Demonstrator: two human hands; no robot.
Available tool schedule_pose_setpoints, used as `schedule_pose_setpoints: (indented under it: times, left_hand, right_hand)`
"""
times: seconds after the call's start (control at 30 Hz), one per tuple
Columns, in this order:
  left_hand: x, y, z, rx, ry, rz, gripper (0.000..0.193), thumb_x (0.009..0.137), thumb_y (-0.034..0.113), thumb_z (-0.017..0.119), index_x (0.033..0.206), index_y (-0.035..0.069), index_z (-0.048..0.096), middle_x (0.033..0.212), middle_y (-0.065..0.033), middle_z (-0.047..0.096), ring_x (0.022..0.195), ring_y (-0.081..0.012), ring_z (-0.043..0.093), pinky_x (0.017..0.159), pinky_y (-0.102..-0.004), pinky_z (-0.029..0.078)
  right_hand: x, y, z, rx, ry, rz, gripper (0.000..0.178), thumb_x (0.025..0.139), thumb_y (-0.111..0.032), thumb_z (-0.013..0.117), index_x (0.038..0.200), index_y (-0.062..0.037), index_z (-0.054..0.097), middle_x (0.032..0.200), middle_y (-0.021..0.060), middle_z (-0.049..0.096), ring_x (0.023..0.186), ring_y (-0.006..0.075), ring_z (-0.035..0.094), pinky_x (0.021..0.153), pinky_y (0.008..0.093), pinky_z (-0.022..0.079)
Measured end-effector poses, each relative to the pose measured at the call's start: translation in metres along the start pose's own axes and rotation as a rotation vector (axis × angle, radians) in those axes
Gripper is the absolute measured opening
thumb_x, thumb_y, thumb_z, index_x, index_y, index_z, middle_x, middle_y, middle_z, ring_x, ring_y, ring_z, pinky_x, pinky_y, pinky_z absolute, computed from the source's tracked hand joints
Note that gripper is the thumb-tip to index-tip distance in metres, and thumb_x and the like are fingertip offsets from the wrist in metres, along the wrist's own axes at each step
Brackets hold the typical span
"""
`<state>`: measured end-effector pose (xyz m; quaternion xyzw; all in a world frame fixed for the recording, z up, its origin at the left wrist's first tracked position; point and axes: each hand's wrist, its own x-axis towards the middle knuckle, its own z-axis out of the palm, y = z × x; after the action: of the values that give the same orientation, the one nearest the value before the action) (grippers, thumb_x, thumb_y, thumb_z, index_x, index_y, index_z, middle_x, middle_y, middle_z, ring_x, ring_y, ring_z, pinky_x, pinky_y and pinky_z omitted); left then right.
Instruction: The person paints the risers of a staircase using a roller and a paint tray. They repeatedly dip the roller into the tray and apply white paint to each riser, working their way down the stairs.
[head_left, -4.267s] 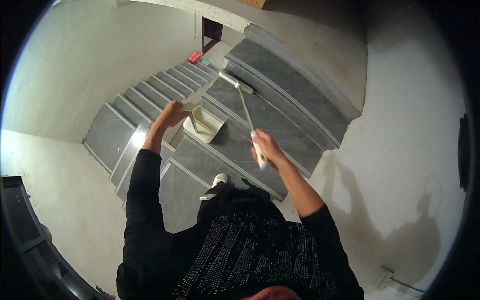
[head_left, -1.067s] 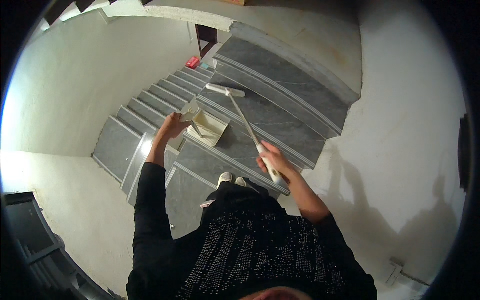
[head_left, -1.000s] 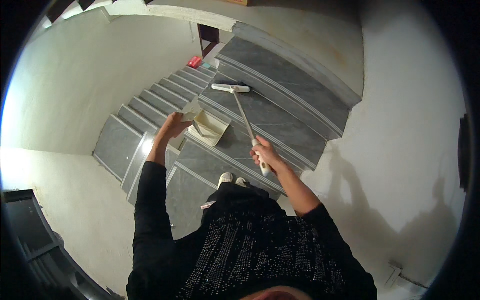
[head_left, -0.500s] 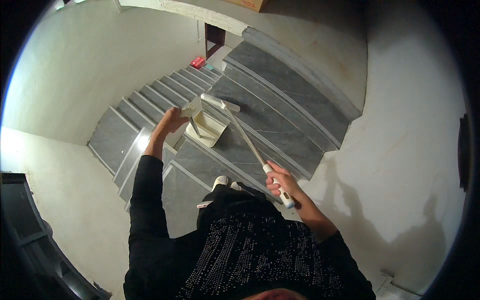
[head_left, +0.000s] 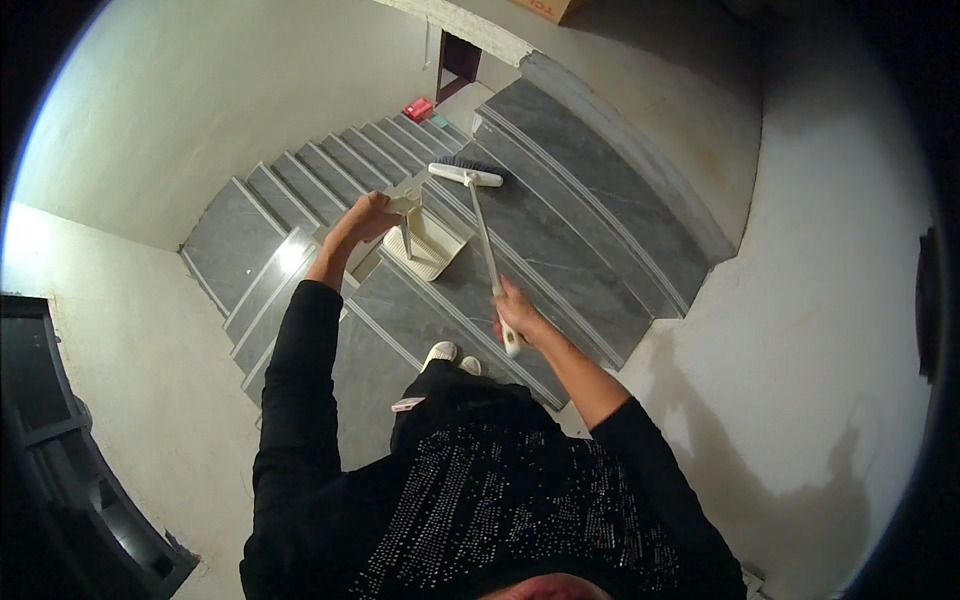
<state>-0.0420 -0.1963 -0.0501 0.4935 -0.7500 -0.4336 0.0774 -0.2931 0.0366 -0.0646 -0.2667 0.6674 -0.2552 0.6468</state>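
While hands (head_left: 366, 218) (head_left: 516, 310) grip dustpan (head_left: 430, 250) and broom (head_left: 483, 228), a red box (head_left: 418, 109) sits near grey steps (head_left: 372, 148).

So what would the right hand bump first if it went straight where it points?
Past the broom it holds, the right hand would probably meet the cream dustpan, though depth is hard to judge.

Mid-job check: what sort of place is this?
It looks like an indoor stairwell, perhaps in a home: grey steps with lined edges fan around a turn, plain pale walls enclose them, and a dark doorway shows at the far end.
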Motion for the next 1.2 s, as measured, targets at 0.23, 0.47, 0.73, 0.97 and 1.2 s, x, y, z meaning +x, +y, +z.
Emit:
schedule_pose_setpoints:
  times: [0.23,0.47,0.73,0.97,1.2]
  left_hand:
    - [0.002,0.001,-0.004,0.025,-0.044,-0.070,0.035,0.079,0.028,0.072,0.083,-0.006,0.065,0.049,-0.0071,0.052,0.042,-0.0181,0.055,0.037,-0.0354,0.041]
    - [-0.002,0.004,-0.007,-0.054,-0.087,-0.096,0.033,0.078,0.025,0.073,0.081,-0.006,0.061,0.052,-0.0050,0.051,0.040,-0.0134,0.050,0.034,-0.0316,0.036]
    - [-0.006,-0.005,0.004,0.003,-0.019,0.000,0.027,0.081,0.024,0.070,0.084,-0.002,0.063,0.054,0.0005,0.047,0.040,-0.0095,0.045,0.034,-0.0293,0.035]
    - [-0.016,0.017,0.010,-0.061,-0.056,-0.045,0.030,0.077,0.024,0.074,0.085,-0.003,0.065,0.054,-0.0046,0.053,0.042,-0.0137,0.051,0.036,-0.0330,0.038]
    - [-0.043,0.031,0.020,-0.048,-0.037,0.022,0.032,0.079,0.028,0.073,0.081,-0.002,0.061,0.055,-0.0035,0.050,0.042,-0.0135,0.050,0.036,-0.0320,0.039]
  right_hand:
    - [-0.125,0.003,-0.048,0.191,-0.070,0.186,0.069,0.094,-0.014,0.048,0.155,-0.0175,0.016,0.069,0.0033,0.050,0.049,0.0112,0.048,0.040,0.0281,0.044]
    - [-0.131,-0.014,-0.053,0.232,-0.067,0.012,0.064,0.095,-0.018,0.049,0.153,-0.0145,0.021,0.073,0.0039,0.052,0.051,0.0094,0.048,0.041,0.0260,0.043]
    - [0.027,-0.014,-0.027,-0.088,-0.013,0.025,0.064,0.094,-0.016,0.047,0.152,-0.0134,0.020,0.067,0.0066,0.051,0.046,0.0155,0.051,0.037,0.0323,0.044]
    - [-0.043,0.044,-0.020,0.030,-0.139,0.123,0.069,0.095,-0.016,0.049,0.154,-0.0197,0.015,0.067,0.0046,0.048,0.046,0.0129,0.046,0.037,0.0290,0.041]
    - [-0.160,0.045,-0.053,0.272,-0.215,0.114,0.067,0.097,-0.014,0.049,0.155,-0.0196,0.015,0.068,0.0023,0.047,0.045,0.0089,0.043,0.037,0.0254,0.039]
